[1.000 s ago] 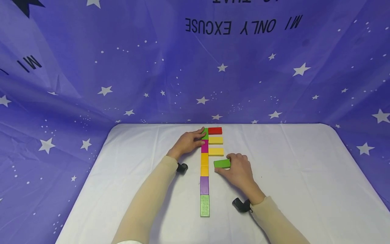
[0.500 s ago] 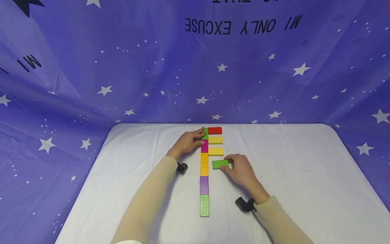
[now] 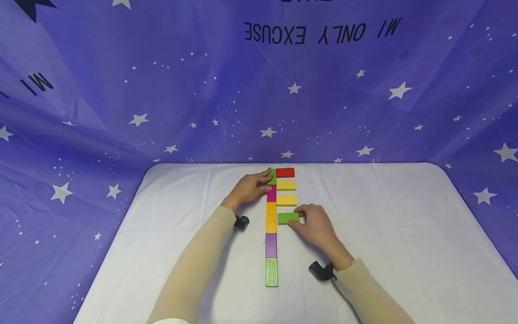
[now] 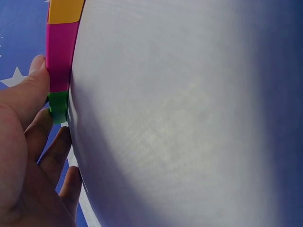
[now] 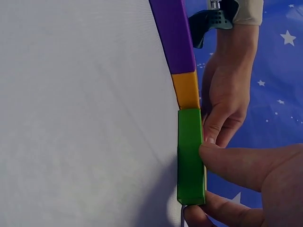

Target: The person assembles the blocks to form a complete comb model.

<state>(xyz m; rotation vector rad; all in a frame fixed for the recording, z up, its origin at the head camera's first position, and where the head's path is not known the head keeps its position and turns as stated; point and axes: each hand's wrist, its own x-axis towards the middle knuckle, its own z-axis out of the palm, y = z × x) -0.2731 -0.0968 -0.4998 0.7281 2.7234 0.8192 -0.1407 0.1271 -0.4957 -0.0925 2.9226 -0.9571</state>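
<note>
A column of flat wooden blocks runs down the table: green [image 3: 273, 173], magenta [image 3: 271, 196], orange, purple [image 3: 271, 245] and light green [image 3: 272, 272] nearest me. My left hand [image 3: 250, 188] rests against its far end, thumb on the magenta block and relaxed fingers at the green one. To the column's right my right hand [image 3: 317, 225] pinches a green block [image 3: 285, 218] between thumb and fingers, lying crosswise with its left end close beside the orange blocks [image 3: 271, 211]. In the right wrist view the pinched green block [image 5: 190, 156] overlaps the orange one.
A red block [image 3: 285, 172] and two yellow blocks [image 3: 286, 186] stick out rightward from the column, spaced apart. Behind the white-covered table [image 3: 384, 202] hangs a purple star-printed cloth [image 3: 210, 99].
My right hand has slid the green block leftward toward the column, its grip shifting to the block's right part. My left hand stays put.
</note>
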